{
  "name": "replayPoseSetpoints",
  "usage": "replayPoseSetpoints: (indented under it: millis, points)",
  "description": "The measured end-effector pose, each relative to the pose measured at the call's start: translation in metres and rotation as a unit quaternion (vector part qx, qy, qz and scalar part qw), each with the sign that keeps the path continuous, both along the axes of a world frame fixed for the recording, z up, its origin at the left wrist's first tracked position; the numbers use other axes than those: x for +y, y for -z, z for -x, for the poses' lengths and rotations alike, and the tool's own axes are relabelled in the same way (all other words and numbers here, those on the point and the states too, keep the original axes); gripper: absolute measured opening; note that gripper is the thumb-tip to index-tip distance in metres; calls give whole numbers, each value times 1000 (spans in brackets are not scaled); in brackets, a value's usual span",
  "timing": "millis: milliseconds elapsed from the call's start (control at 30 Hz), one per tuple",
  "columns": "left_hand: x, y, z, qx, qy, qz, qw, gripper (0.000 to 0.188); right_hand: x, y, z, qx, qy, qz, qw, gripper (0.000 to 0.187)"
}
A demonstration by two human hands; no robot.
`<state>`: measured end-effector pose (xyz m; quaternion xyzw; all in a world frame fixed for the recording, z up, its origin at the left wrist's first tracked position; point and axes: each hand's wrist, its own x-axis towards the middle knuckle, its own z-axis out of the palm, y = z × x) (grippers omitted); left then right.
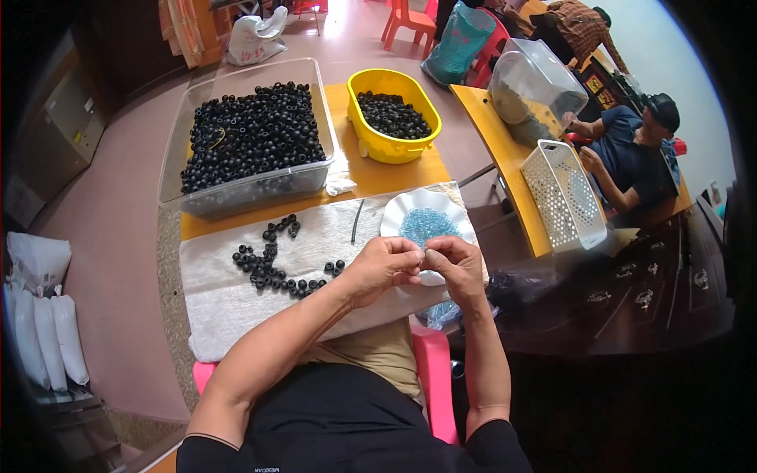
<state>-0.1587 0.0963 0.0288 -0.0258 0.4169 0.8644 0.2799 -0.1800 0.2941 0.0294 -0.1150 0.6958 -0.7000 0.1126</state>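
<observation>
Currently, your grip: left hand [382, 270] and right hand [456, 268] meet at the fingertips in a pinch; cannot tell whether a piece is between them.
Black pieces [278, 281]: loose on the cloth [217, 315], 9 o'clock of your hands; probably light, hard, apt to roll; pinch across the outer wall.
Blue pieces [426, 223]: 12 o'clock, in the white dish [391, 211]; likely very light, slippery; take singly by fingertip.
Dark strip [357, 221]: one, 10 o'clock; perhaps flexible; hold mid-length.
Bench [394, 174] containers: one dish; one clear tub [260, 187], 10–11 o'clock; one yellow basin [398, 150], near 12.
Piece counts: loose black, a few dozen; heaped black and blue, uncountable through overlap.
</observation>
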Motion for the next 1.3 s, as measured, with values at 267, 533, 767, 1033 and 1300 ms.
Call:
replayPoseSetpoints:
  millis: [267, 533, 767, 1033, 1300]
  points:
    - [3, 0, -1, -11, -10, -5, 1000, 17, 2, 10, 0, -1, 21, 24, 999, 14]
    - [2, 3, 1, -7, 0, 3, 1000, 16, -1, 12, -2, -3, 11, 78, 997, 12]
    - [1, 7, 3, 30, 7, 23, 999, 15, 0, 8, -4, -61, 11, 52, 997, 15]
    - [2, 7, 2, 47, 18, 41, 998, 13, 1, 11, -3, -11, 27, 35, 999, 12]
    - [3, 4, 0, 26, 24, 23, 999, 14, -2, 13, -4, 12, 39, 82, 996, 11]
